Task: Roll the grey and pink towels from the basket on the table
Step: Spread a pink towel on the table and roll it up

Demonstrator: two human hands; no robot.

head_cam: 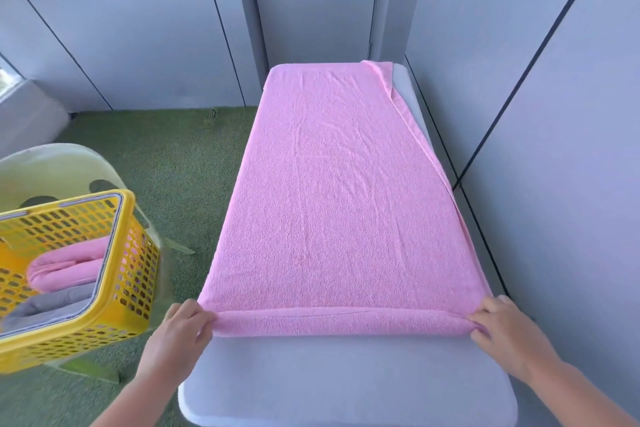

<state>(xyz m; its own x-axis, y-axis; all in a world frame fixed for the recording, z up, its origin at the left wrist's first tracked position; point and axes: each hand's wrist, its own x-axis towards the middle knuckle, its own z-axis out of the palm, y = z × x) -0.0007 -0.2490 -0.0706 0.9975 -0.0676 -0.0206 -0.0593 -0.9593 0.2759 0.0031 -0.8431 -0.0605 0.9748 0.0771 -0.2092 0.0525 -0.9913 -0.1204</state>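
A pink towel (332,191) lies spread lengthwise over the grey table (346,378), its near end turned into a short roll. My left hand (180,329) grips the left end of that roll. My right hand (502,329) grips its right end. The far right corner of the towel is folded over. To the left, a yellow basket (128,274) holds a rolled pink towel (65,270) and a grey towel (48,305) beneath it.
The basket rests on a pale green chair (52,166) standing on green artificial turf (180,166). Grey wall panels (554,114) close in the table at the back and along its right side.
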